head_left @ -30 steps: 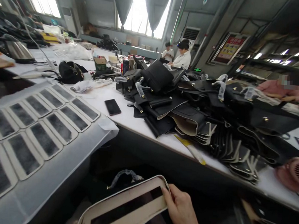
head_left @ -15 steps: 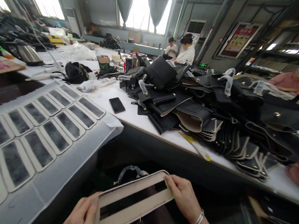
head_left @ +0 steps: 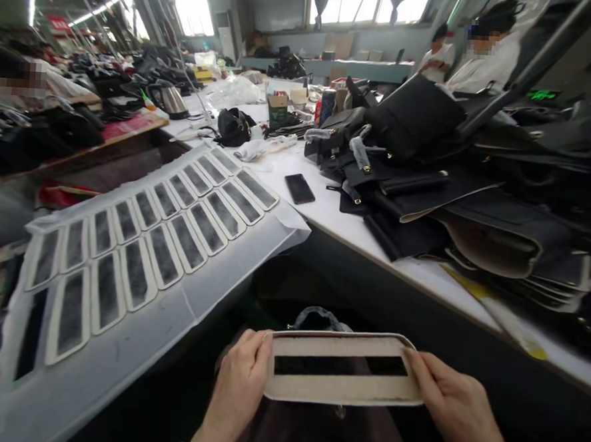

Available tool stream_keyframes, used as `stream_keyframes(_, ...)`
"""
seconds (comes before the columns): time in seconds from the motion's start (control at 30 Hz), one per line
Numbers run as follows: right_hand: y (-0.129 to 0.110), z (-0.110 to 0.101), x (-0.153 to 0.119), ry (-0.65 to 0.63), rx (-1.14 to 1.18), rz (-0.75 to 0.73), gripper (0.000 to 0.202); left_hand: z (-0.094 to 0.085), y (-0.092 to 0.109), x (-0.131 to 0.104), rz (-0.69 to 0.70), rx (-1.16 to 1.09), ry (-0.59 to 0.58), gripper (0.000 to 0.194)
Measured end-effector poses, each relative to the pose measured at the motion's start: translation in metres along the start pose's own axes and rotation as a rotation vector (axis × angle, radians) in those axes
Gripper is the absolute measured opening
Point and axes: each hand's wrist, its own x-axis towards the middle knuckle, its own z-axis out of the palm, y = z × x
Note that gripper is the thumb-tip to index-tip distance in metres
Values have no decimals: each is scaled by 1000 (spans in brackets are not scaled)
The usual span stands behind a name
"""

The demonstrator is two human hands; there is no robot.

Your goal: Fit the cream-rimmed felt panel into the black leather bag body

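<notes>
Item: beige rounded-rectangular panel with long dark slot (head_left: 341,368), held level below the white bench's near edge (head_left: 412,271); left hand (head_left: 238,387) and right hand (head_left: 457,407) pinch opposite ends, likely for inspection.

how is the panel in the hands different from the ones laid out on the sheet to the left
The held panel is gripped at its ends by the left hand and right hand, off any surface; the laid-out panels lie flat in rows on a pale sheet. The held panel's centre is a narrow black slot; the laid-out ones have wider, grey, mottled centres. Both are elongated, round-cornered pieces with cream borders.
</notes>
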Motion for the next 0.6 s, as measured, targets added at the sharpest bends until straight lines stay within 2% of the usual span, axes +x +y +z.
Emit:
stream_keyframes(0.27, -3, -2, 1, 16, -57, -76, 71, -1, 0, 1, -59, -47, -26, 46)
stream_keyframes(0.37, -2, -5, 6, 9, -45, -47, 70, 2, -2, 0, -44, -47, -47, 47)
stream_keyframes(0.47, -6, -9, 10, 11, -21, -10, 67, 6, -13, -2, -25, -84, -75, 48)
stream_keyframes(0.6, -11, -3, 6, -6, -108, -39, 59, 12, -38, 2, -17, -32, -54, 49)
